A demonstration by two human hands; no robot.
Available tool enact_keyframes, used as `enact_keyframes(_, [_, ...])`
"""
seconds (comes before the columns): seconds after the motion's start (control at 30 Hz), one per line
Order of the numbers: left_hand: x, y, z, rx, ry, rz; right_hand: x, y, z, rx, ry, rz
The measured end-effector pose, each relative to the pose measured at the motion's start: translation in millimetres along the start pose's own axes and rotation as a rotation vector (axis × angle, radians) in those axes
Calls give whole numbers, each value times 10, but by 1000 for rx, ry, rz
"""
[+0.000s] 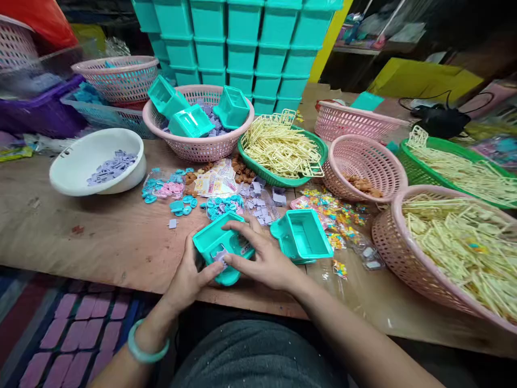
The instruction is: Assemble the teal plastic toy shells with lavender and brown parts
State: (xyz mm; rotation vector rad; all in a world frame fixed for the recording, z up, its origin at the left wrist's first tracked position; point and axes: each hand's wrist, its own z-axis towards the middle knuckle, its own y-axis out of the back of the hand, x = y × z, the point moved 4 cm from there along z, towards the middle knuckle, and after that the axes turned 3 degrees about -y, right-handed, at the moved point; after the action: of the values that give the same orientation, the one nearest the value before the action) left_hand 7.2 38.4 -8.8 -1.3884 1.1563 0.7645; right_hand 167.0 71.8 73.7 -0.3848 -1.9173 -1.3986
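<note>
My left hand (183, 283) grips a turquoise plastic box (214, 234) by its left side, just above the table's front edge. The thumb reaches over the near end, by a small lilac plastic piece (220, 256). Across the box from the right comes my right hand (264, 253), thumb and fingers bent around that lilac piece at a slot in the box. How firmly the piece is seated cannot be made out. A second turquoise box (305, 234) stands open side up, right of my right hand. Loose lilac pieces (262, 207) and round turquoise parts (224, 205) lie just beyond.
Turquoise boxes (242, 51) are stacked high at the back. A pink basket (194, 145) holds more boxes over lilac parts. Left stands a white bowl (67, 178); right are a green basket (278, 178) of cream frames and pink baskets (407, 258). Small colourful packets (339, 215) lie nearby.
</note>
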Motion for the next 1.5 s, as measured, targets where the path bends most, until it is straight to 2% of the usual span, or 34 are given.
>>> enact_keyframes(0.13, [44,13,-28,-51,-11,8,29,31,9,79,-40,19])
enact_keyframes(0.23, [62,-27,-68,-104,-20,-53,25,59,34,152,2,55])
enact_keyframes(0.4, [69,-21,-68,-146,-64,-39,2,42,99,99,-41,45])
enact_keyframes(0.5, [62,7,-58,-136,-79,-23,9,34,104,80,-39,49])
enact_keyframes(0.7, [39,24,-50,-25,-55,-47,-9,64,94,189,43,50])
enact_keyframes(0.8, [19,43,-38,54,-67,-23,33,32,67,99,14,46])
enact_keyframes(0.9, [34,68,-71,82,-51,-39,113,-16,-50,-8,-47,25])
enact_keyframes(1.03, [126,73,-163,166,25,-102,143,-39,-249,21,-102,56])
enact_keyframes(1.13, [204,56,-198,231,98,-170,88,-27,-279,33,-114,82])
enact_keyframes(1.23, [231,9,-204,189,92,-238,46,-57,-222,4,-110,54])
enact_keyframes(1.37, [209,-100,-246,60,-18,-270,61,-128,-216,-44,-110,43])
enact_keyframes(1.5, [204,-179,-296,72,-79,-300,68,-130,-290,-64,-96,56])
